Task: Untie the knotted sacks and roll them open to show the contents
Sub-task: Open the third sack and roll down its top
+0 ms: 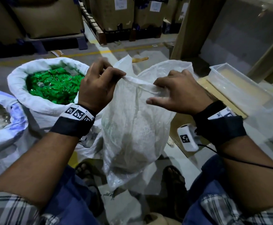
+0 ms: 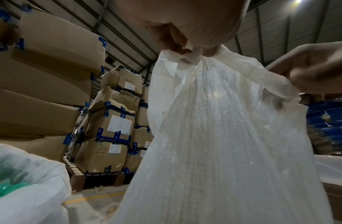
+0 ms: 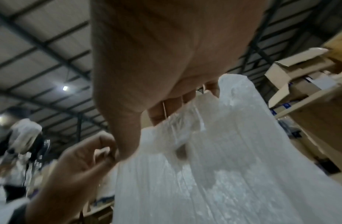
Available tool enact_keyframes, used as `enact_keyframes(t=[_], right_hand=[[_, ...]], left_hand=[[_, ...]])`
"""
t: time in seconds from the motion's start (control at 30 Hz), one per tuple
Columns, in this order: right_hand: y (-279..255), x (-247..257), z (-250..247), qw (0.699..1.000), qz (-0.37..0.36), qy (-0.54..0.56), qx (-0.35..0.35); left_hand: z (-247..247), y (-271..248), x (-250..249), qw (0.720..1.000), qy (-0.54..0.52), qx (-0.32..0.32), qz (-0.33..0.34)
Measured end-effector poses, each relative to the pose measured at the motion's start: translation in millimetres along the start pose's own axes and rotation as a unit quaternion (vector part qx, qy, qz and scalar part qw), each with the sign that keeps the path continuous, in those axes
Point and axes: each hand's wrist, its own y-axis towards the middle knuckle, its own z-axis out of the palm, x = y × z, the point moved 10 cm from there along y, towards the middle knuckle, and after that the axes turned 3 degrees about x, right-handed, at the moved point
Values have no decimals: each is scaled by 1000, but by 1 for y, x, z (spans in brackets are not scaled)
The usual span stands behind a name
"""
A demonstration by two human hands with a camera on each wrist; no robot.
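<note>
head: left hand [image 1: 96, 88] and right hand [image 1: 179, 93] pinching mouth of translucent sack [image 1: 132, 127], held up over floor between feet, beside open sack of green packets [image 1: 51, 83].
left wrist: fingers [image 2: 176, 44] clamped on bunched rim; thin film, likely tears if yanked.
right wrist: fingers [image 3: 174, 104] curled into fold; uneven pull could tip contents out.

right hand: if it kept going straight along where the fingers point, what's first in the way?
The right hand already pinches the rim of the translucent sack, fingers pointing up-left across its mouth. Straight on, it would probably meet the far rim flap, then the left hand on the same rim; depth is unclear.
</note>
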Motion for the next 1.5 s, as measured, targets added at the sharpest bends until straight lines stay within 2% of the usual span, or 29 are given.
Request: enact_keyframes(t=[0.07, 0.13, 0.23, 0.33, 0.47, 0.57, 0.63, 0.73, 0.87, 0.97, 1.03, 1.1, 1.23, 1.37, 1.5], right_hand=[[-3, -9, -7, 998, 22, 50, -37], [-5, -11, -10, 998, 31, 1, -49], [-3, -11, -5, 995, 47, -90, -16], [-3, -28, -4, 984, 119, -130, 32], [-18, -63, 11, 968, 214, -53, 117], [-23, -79, 20, 962, 235, -1, 139], [-24, -83, 23, 960, 242, 42, 136], [-22, -88, 19, 955, 270, 85, 85], [-17, -77, 31, 966, 230, 37, 114], [-5, -42, 26, 991, 102, 37, 81], [0, -21, 23, 998, 25, -7, 59], [2, -12, 17, 999, -13, -34, 28], [-4, -25, 10, 998, 10, 69, 3], [-8, -34, 15, 989, 8, 147, 29], [-8, -42, 28, 995, 30, 58, 82]], left_hand=[[1, -1, 5, 1000, -3, -1, -7], [3, -1, 6, 1000, -8, 0, -3], [7, -1, 3, 1000, -13, 3, 5], [9, -1, 6, 1000, -7, 4, 1], [7, -1, 23, 1000, -5, -1, -31], [5, -1, 28, 999, -1, -5, -32], [8, -1, 24, 1000, 7, -1, -25], [12, -2, 25, 999, 23, -3, -35], [12, -3, 34, 998, -8, -18, -58], [9, -3, 36, 997, -30, -30, -59], [9, -2, 33, 998, -28, -28, -47], [9, -2, 30, 999, -21, -22, -38], [8, -2, 31, 999, -22, -17, -37], [5, -2, 34, 999, -22, -15, -43], [9, -3, 25, 999, -17, 4, -34]])
